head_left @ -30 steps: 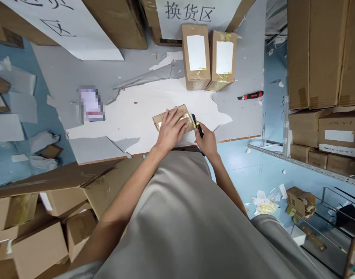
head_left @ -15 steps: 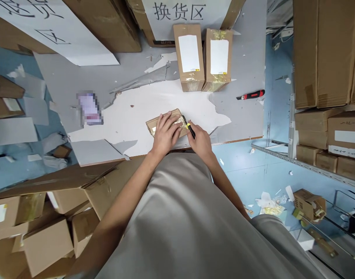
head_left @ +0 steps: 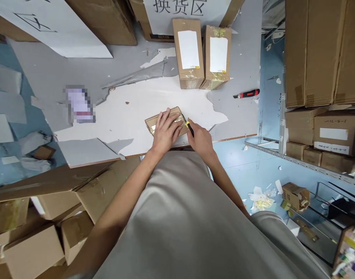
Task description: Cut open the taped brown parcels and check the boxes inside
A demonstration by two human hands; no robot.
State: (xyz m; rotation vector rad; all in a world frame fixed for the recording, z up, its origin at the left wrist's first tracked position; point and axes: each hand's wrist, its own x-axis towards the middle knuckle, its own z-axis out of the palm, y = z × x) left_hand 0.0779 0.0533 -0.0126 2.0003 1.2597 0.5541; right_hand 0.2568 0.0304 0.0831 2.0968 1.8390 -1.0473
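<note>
A small taped cardboard box (head_left: 175,112) lies at a slant on the work table, near its front edge. Across its top my left hand (head_left: 164,135) rests with the fingers spread, covering the middle of the box. My right hand (head_left: 201,140) is closed round a utility knife (head_left: 190,128) with a black and yellow handle. The knife's front end is at the box's right end, over or against the shiny tape; its blade is too small to make out.
Two labelled cartons, a left one (head_left: 189,50) and a right one (head_left: 218,54), stand behind the box. A red and black cutter (head_left: 247,93) lies to the right, a blurred-out phone-like object (head_left: 80,104) to the left. A large open carton (head_left: 107,186) with boxes inside is at lower left.
The view has shifted slightly, moving the surroundings leftward in the picture. Both hands keep nearly the same places on the box and the knife.
</note>
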